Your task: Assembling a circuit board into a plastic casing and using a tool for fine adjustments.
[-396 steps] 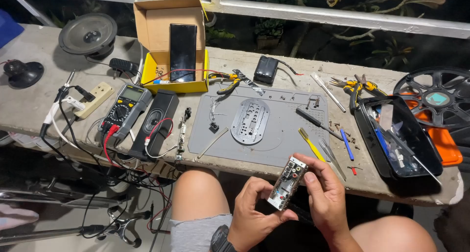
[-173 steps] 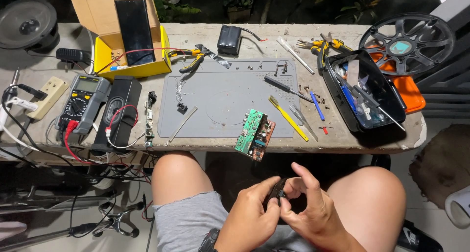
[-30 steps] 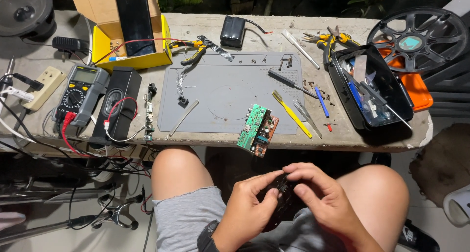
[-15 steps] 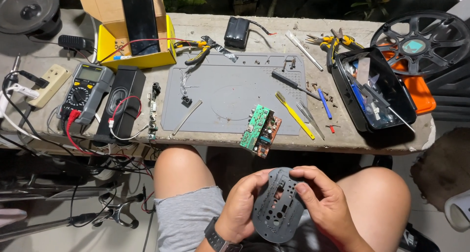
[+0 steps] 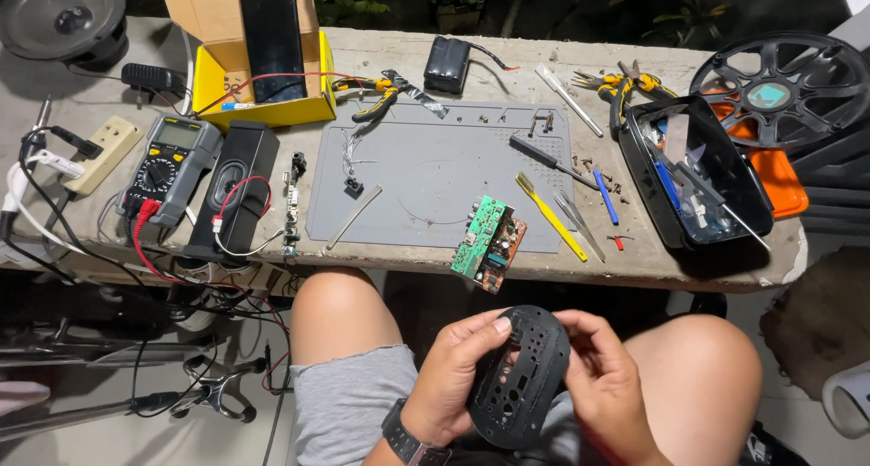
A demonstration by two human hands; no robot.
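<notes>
Compared with a second earlier, the black oval perforated panel point(image 5: 518, 375) is now turned face-up over the lap, below the counter point(image 5: 634, 267) edge, grasped by the left hand point(image 5: 453, 384) and right hand point(image 5: 603, 380), exposing its holes for inspection.

A black oval plastic panel point(image 5: 521, 375) is held above the lap, between the knees, tilted with its upper end leaning away. Its face is pierced with many round holes and a few larger cut-outs. The left hand point(image 5: 449, 384) grips its left edge, thumb on the top rim; the right hand point(image 5: 603, 389) holds the right edge
</notes>
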